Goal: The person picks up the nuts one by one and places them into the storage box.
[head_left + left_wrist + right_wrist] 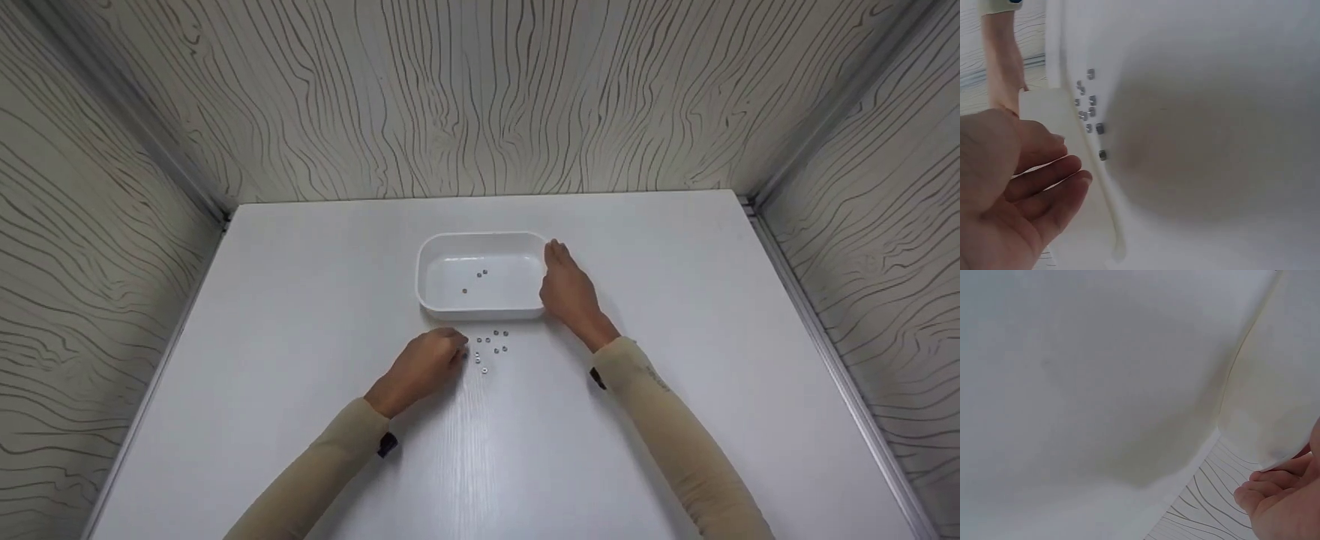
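Observation:
A white rectangular bin (431, 259) stands in the middle of the white table (300, 300), with three small metal nuts (480, 275) lying inside it. Several more nuts (491, 347) (1090, 109) are scattered on the table just in front of the bin. My left hand (457, 354) (1044, 185) rests on the table just left of these loose nuts, its fingers loosely bent and holding nothing. My right hand (556, 262) lies against the bin's right wall (1280, 382), with its fingers (1261, 492) touching the wall.
Walls with a wood-grain pattern (480, 97) enclose the table at the back and on both sides. Bare tabletop (712, 300) stretches to the left and right of the bin and towards the near edge.

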A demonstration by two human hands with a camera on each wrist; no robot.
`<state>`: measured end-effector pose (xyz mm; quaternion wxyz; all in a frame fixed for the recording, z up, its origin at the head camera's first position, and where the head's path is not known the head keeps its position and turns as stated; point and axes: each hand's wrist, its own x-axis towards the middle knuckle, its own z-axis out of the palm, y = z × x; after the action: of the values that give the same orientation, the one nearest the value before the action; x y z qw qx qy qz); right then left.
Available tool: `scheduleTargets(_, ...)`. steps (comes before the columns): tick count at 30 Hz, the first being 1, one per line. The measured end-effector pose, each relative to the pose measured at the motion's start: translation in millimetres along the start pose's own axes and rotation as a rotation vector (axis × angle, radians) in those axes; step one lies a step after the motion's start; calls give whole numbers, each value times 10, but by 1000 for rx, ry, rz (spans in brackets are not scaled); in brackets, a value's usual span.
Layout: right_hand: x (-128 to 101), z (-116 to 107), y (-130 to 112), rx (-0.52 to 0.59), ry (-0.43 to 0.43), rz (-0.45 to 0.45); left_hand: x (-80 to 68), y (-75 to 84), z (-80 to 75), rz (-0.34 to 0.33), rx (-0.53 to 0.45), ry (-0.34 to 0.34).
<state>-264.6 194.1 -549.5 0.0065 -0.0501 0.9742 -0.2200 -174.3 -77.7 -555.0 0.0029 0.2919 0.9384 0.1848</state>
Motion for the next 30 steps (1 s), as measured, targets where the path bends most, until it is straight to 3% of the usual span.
scheduleTargets(4,6,16,8,-1,8,-1,-48,-36,81,150,218,59)
scheduleTargets(8,14,26,21,-8,24,-5,-78,-60,99,226,345,68)
scheduleTargets(20,3,45,11,-3,50,-27,-104,-163,161,352,514,88)
scheduleTargets(30,20,54,20,-27,49,-31,-119,-182,156,386,595,60)
